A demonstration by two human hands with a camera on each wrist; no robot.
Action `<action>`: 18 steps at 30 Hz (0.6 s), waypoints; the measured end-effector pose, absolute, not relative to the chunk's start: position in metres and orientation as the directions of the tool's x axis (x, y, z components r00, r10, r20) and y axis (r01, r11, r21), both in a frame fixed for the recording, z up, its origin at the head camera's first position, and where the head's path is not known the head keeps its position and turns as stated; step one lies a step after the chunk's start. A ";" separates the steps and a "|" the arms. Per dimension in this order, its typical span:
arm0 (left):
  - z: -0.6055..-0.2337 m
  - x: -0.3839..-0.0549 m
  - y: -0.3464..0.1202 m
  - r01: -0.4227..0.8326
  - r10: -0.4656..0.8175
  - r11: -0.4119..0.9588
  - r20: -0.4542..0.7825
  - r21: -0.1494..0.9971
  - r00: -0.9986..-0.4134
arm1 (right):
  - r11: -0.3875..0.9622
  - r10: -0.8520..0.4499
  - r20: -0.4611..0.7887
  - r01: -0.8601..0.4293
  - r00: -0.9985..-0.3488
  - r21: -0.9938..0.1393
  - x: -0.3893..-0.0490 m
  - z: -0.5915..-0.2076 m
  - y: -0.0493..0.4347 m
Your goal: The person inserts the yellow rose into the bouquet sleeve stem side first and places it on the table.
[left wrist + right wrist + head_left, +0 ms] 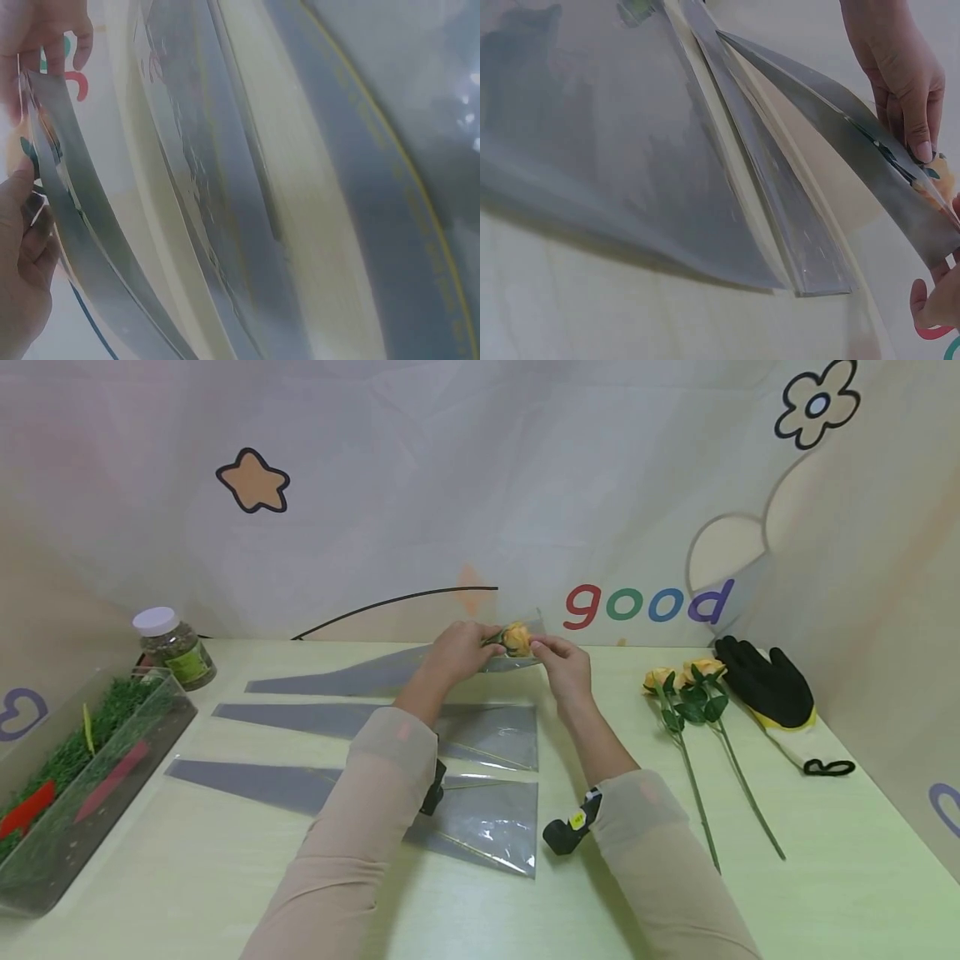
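At the back of the table my left hand point(459, 652) pinches a yellow artificial rose point(517, 639) just behind its bloom. The rose lies in the wide end of a tapered grey and clear flower sleeve point(337, 680), whose narrow end points left. With thumb and fingertips, my right hand point(567, 670) pinches the sleeve's open edge beside the bloom. In the right wrist view the sleeve point(832, 124) stands lifted, with the rose's green leaves showing at its opening. Nearer to me lie two more flat sleeves, a middle one point(491, 731) and a front one point(487, 822), partly under my left arm.
Two yellow roses point(693, 693) with long stems lie on the right, next to a black and yellow work glove point(772, 693). At the left stand a white-lidded jar point(176, 647) and a clear box point(112, 785) with artificial grass. A printed cloth point(375, 510) hangs behind the table.
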State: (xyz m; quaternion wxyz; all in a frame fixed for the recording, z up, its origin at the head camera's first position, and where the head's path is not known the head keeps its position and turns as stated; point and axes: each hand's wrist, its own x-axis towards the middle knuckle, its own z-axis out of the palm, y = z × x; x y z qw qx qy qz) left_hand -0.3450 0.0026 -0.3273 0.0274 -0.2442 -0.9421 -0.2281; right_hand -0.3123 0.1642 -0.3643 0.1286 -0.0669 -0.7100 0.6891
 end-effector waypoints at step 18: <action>-0.328 -0.343 0.007 0.464 0.447 0.764 0.150 0.449 -0.882 | 0.077 0.198 0.067 -0.052 -0.978 -0.996 -0.312 -0.366 0.164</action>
